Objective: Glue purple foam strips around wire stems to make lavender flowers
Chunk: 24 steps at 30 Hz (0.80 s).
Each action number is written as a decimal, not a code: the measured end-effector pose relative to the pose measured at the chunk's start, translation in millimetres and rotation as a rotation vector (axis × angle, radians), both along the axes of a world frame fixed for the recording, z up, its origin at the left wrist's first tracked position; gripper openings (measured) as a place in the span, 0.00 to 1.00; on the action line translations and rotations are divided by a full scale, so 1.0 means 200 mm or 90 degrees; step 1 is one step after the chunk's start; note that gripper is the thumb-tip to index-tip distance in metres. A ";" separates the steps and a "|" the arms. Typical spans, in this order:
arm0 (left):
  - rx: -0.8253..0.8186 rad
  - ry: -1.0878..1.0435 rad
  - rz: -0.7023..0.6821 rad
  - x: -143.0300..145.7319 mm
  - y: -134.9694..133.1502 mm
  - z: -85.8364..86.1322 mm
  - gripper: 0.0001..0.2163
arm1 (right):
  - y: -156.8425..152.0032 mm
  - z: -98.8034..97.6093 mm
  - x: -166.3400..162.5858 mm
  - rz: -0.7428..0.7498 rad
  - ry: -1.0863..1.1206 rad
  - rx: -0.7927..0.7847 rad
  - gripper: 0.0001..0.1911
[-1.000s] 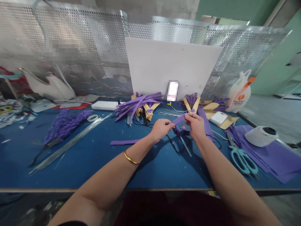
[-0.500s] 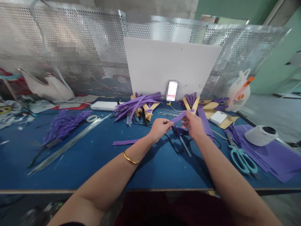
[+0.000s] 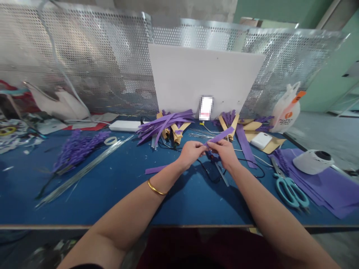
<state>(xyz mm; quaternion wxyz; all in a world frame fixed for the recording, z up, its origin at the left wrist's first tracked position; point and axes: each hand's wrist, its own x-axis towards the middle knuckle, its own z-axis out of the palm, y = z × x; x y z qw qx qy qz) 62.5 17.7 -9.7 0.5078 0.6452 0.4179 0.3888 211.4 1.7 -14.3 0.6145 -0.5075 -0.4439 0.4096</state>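
Pinched in closed fingers of left hand (image 3: pixel 190 154) and right hand (image 3: pixel 226 152), now closer: purple strip (image 3: pixel 223 135), loose beyond, seemingly worked between.

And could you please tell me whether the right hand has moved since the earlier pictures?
Yes. Judged against the bright screen by the white board, the right hand has moved leftward, closer to the left hand.

A narrow, flat purple strip (image 3: pixel 223 135) is pinched near one o'clock, aslant, its straight free end pointing toward two o'clock.
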 end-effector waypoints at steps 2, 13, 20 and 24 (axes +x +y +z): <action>-0.006 -0.010 -0.013 0.00 0.00 0.01 0.08 | 0.01 -0.01 0.00 -0.014 -0.003 0.008 0.15; -0.054 -0.071 -0.029 0.00 -0.03 0.03 0.08 | -0.01 0.00 -0.01 0.014 -0.007 -0.004 0.16; -0.054 -0.067 -0.031 0.00 -0.03 0.04 0.09 | 0.04 0.03 0.12 -0.137 0.029 0.045 0.15; -0.067 -0.078 -0.027 0.00 -0.04 0.04 0.08 | 0.01 0.04 0.07 -0.047 0.018 0.015 0.17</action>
